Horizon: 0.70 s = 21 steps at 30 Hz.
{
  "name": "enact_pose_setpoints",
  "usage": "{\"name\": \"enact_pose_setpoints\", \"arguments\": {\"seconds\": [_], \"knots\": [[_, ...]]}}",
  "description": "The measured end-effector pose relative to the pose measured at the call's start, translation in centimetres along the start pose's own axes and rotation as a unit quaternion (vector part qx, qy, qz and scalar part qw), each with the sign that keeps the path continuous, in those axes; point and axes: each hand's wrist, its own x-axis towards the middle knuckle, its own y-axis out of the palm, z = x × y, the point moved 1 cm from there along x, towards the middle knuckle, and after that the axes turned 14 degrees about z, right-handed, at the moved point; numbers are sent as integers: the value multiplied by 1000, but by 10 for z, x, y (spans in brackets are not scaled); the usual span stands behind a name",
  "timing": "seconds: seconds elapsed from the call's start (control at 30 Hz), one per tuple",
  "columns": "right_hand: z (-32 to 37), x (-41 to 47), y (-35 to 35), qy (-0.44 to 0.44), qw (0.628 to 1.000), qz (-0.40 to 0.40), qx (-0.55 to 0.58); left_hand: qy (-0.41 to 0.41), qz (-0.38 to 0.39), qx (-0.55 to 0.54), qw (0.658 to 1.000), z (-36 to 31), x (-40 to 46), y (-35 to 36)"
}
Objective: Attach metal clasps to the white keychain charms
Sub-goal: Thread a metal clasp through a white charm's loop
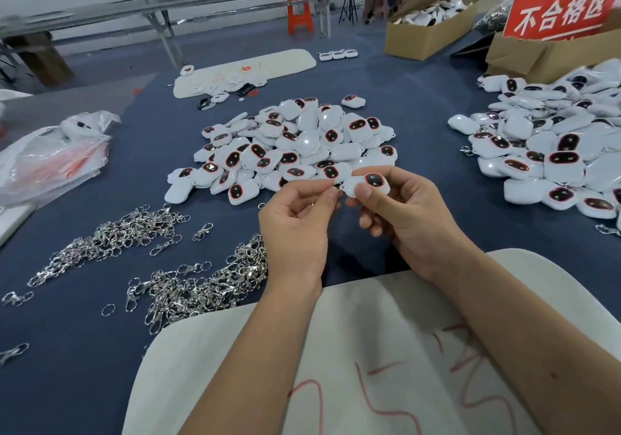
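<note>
Right hand point(401, 214) pinches a white charm point(366, 184) by its edges above the table's near-centre, left hand point(295, 222) fingertips pinched at its loop, clasp hidden; charm looks light, rigid, glossy-slippery, so gripping the rim seems best.

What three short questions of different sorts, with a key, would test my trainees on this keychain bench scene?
1. True or false: the right hand holds a white charm.
2. Which lies nearest the left hand? A) loose metal clasps B) cardboard box C) orange stool
3. Fill in: the red sign stands at the table's far ____ side.

Key: 1 true; 2 A; 3 right.
</note>
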Motion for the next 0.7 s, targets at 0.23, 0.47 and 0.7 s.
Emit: {"name": "enact_pose_setpoints", "arguments": {"seconds": [0.23, 0.47, 0.7], "knots": [[-2, 1, -1, 7, 1000, 0, -18, 72, 16, 195, 978, -4, 3, -8], [-2, 0, -1, 5, 999, -12, -40, 87, 28, 284, 955, -8, 1, -7], [-2, 0, 0, -7, 998, -28, -52, 101, 70, 366, 922, -4, 2, -5]]}}
